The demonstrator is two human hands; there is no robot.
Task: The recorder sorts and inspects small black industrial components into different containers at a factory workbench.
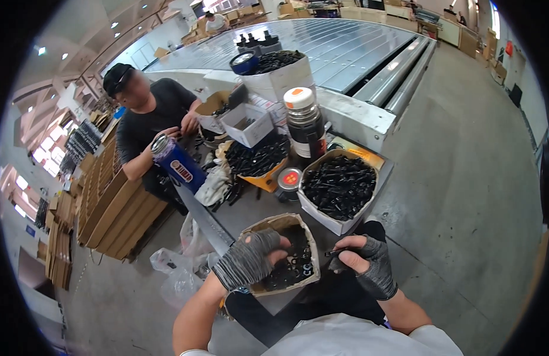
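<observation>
My left hand (251, 258), in a grey knitted fingerless glove, is over an open cardboard box (313, 252) with small black parts and rings at its bottom. Its thumb and forefinger are apart, and no held thing shows between them; the other fingertips are hidden. To the right of that box, my right hand (369, 264), gloved alike, pinches a small black part (332, 253) between thumb and forefinger. Just beyond stands a white box (328, 216) heaped with black plastic pieces (338, 185).
A lidded jar (289, 179), a steel flask (306, 130), a blue can (179, 165) and another box of black pieces (258, 155) crowd the bench. Across it sits a co-worker (156, 113). Plastic bags (176, 270) hang at left; a roller table (346, 50) lies beyond.
</observation>
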